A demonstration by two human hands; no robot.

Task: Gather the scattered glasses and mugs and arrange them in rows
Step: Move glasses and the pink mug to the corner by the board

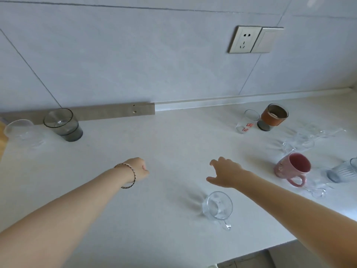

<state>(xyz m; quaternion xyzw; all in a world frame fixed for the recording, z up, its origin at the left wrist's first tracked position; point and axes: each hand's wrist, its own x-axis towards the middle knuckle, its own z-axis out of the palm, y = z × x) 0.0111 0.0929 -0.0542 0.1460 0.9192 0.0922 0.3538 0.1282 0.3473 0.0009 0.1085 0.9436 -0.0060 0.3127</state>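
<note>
Glasses and mugs stand scattered on a white counter [154, 144]. At the far left are a clear cup [21, 132] and a smoky grey glass [63, 124]. A clear glass mug [218, 206] stands near the front, just under my right forearm. On the right are a pink mug [292, 169], a ribbed bluish glass [343, 171], clear glassware [298, 142], a clear glass with red print [247, 121] and a brown-banded glass [274, 116]. My left hand [138, 170] is curled shut and holds nothing. My right hand [225, 173] hovers with fingers spread, empty.
A tiled wall rises behind the counter, with a socket and switch plate [255, 39] at upper right. A grey strip [116, 111] runs along the wall's base. The counter's front edge [270, 248] drops off at lower right. A wooden edge [2, 144] shows at far left.
</note>
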